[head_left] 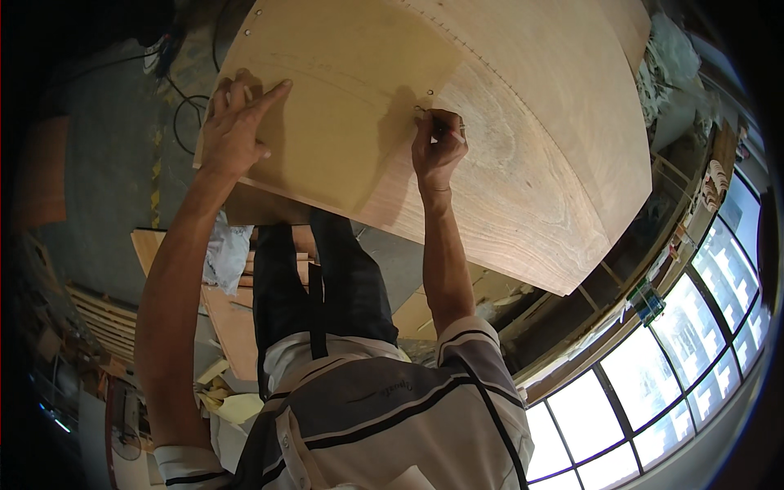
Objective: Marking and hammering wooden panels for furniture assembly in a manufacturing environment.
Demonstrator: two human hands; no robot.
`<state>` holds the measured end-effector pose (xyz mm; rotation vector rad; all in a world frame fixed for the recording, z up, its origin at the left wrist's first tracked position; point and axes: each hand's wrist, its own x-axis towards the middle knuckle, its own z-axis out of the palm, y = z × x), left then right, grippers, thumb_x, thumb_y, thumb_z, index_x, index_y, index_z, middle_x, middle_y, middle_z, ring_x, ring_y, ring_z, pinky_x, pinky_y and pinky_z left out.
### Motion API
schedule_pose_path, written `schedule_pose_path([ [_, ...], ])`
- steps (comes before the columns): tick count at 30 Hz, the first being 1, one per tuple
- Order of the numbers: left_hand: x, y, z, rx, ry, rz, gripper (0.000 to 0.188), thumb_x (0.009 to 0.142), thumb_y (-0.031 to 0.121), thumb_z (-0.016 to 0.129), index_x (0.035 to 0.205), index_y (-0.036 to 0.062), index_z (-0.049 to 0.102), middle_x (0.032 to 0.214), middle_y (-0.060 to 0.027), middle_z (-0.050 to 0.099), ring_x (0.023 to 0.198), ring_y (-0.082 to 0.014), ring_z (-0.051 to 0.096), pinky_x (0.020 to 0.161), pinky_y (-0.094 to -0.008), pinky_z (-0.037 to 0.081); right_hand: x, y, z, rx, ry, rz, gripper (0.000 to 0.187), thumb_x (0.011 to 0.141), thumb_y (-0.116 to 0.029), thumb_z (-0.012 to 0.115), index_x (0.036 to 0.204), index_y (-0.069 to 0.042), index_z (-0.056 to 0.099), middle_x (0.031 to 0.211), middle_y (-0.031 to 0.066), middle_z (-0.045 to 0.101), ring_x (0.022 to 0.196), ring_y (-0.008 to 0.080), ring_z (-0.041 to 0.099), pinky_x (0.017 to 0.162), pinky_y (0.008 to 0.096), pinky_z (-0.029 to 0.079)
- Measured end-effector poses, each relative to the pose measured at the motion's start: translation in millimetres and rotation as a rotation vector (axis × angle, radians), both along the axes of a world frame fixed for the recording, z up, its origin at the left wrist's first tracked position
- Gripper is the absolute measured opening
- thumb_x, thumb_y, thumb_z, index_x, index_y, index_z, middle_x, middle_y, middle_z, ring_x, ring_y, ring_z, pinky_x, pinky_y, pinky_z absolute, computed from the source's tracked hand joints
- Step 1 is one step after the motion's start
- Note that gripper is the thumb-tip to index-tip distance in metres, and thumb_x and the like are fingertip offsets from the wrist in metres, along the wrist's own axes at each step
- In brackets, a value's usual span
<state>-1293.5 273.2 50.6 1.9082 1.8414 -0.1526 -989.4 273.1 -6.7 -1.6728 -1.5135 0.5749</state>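
A tan template sheet lies over a larger sheet of plywood with a wavy grain. My left hand rests with fingers spread on the tan sheet, close to its left edge. Pinched together, the fingers of my right hand hold a slim dark pen-like tool, mostly hidden in the grip. Its tip end is by a small round hole at the tan sheet's right side. A second hole sits just beyond, and more small holes show at the far left edge.
A curved dotted line runs across the plywood. Wood offcuts and a clear plastic bag lie below, near my legs. Black cable loops on the grey floor at left. A cluttered wooden ledge runs beneath the windows at right.
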Motion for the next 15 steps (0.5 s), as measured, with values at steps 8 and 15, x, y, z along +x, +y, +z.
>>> schedule_pose_path([
  [8,-1,-3,-3,-0.005,-0.007,-0.003,0.111,0.049,0.002,0.088,0.143,0.0406,0.044,0.148,-0.0121,0.036,0.136,-0.0435,0.035,0.105,-0.0477,0.046,1,0,1,-0.074,0.008,0.045,0.004,0.085,0.002,0.065,0.085,0.001,0.061,0.075,0.0125,0.063,0.063,0.0213,0.064,0.06,0.0278,0.052],
  [15,-3,5,-3,-0.049,0.026,-0.071,0.116,0.047,0.009,0.091,0.147,0.0343,0.038,0.15,-0.0164,0.033,0.136,-0.044,0.035,0.105,-0.0479,0.044,7,-21,-2,0.023,0.236,-0.156,0.008,0.093,-0.006,0.063,0.096,0.002,0.063,0.083,0.0082,0.068,0.069,0.0129,0.066,0.064,0.0257,0.054],
])
